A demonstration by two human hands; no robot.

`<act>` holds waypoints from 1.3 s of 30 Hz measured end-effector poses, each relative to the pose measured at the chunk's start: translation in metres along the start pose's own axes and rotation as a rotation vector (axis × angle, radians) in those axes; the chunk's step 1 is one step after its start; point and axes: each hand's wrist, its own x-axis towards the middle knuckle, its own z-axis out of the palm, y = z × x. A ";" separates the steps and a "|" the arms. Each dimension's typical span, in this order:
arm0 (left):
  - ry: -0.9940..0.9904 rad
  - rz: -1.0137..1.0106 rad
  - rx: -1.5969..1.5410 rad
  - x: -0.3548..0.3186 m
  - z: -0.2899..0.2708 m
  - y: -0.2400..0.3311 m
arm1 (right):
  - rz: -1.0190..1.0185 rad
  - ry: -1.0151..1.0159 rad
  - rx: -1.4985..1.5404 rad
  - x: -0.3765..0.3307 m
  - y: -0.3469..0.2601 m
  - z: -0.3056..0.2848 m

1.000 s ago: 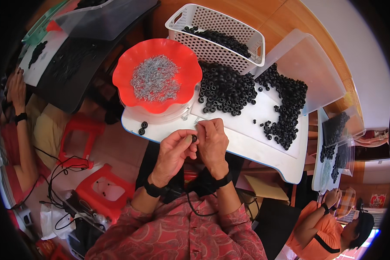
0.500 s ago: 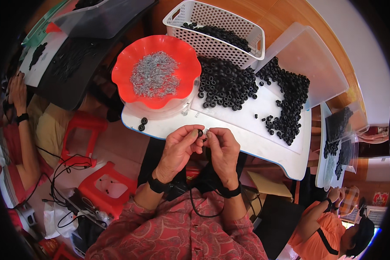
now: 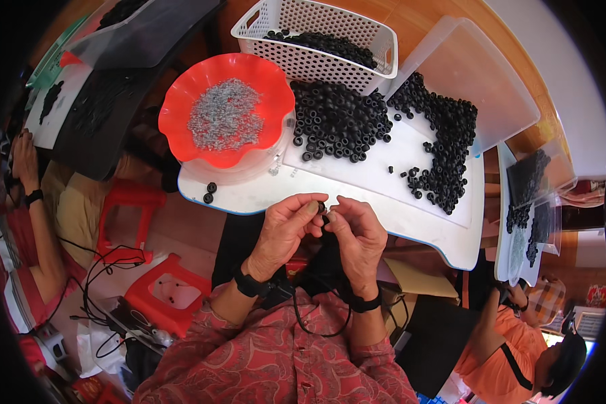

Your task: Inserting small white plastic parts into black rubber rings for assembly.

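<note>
Close together in front of the table's near edge, both my hands are pinched on small things. My left hand (image 3: 283,232) grips a small black ring-shaped part (image 3: 321,207) between thumb and forefinger. Beside it my right hand (image 3: 358,239) has its thumb and fingers bent together; a tiny dark bit shows at the fingertips, too small to name. Past my hands lies a heap of black ring-shaped parts (image 3: 340,124), with another strip of small black parts (image 3: 448,148) to its right. A wavy-rimmed red bowl (image 3: 175,101) holds many tiny silvery metal pieces (image 3: 225,114).
Two loose black rings (image 3: 209,193) lie at the left of the white table (image 3: 249,195). A perforated white basket (image 3: 316,67) and a tilted clear bin (image 3: 481,87) stand behind. Red stools (image 3: 165,293) are at lower left. Other people sit left and right.
My right hand has shifted slightly right, its forefinger lifted a little from the left hand's fingertips. The table and its contents sit somewhat further left and up in view.
</note>
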 end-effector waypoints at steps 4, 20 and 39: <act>-0.001 0.002 0.028 0.001 0.000 -0.002 | 0.013 -0.028 -0.002 0.001 0.001 -0.004; -0.032 -0.033 0.189 0.000 -0.003 -0.002 | -0.044 -0.148 -0.217 0.002 -0.012 -0.014; -0.089 -0.154 0.108 0.004 0.007 -0.005 | 0.121 -0.028 0.029 -0.003 0.001 -0.018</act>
